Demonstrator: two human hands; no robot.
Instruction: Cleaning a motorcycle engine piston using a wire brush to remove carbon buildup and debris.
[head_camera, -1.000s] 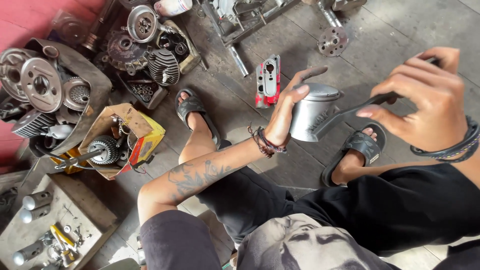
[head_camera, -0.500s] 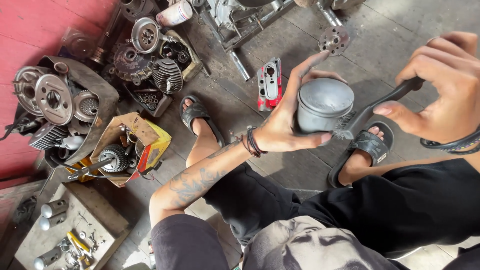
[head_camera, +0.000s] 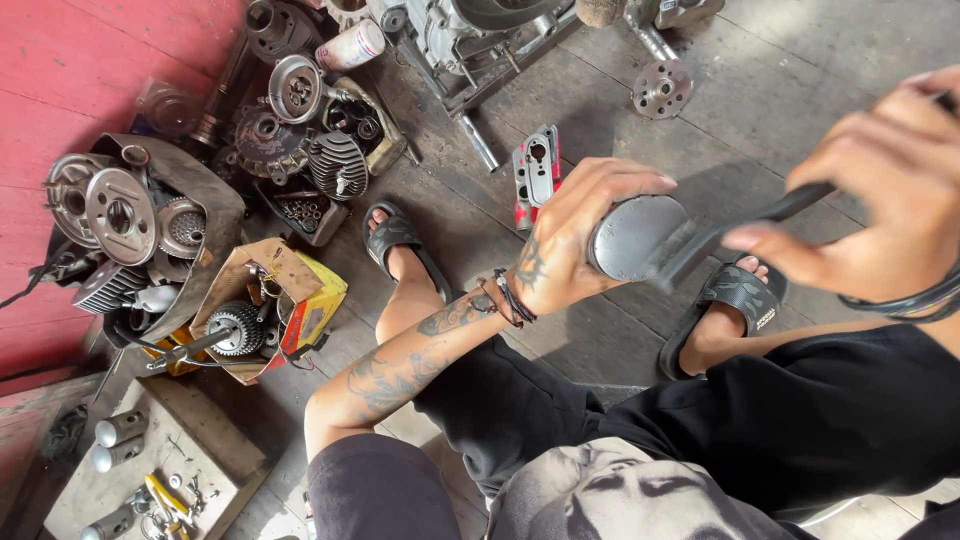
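Observation:
My left hand (head_camera: 570, 235) grips a grey metal piston (head_camera: 632, 238), turned so its flat crown faces the camera. My right hand (head_camera: 880, 190) holds a dark flat tool (head_camera: 735, 232) by its handle, its blade laid against the piston crown. Both hands hover above my knees and my sandalled feet (head_camera: 400, 245) on the concrete floor. A tattoo and dark wristbands show on my left forearm.
Engine parts, gears and finned cylinders (head_camera: 335, 165) lie heaped at the left by a red wall. A torn cardboard box (head_camera: 265, 300) holds a sprocket. A red-and-silver part (head_camera: 538, 175) lies ahead on the floor. A wooden tray (head_camera: 150, 470) with small parts sits lower left.
My left hand has rotated the piston from open end up to crown facing me. My right hand brought the tool down onto the crown. The view shifted slightly right.

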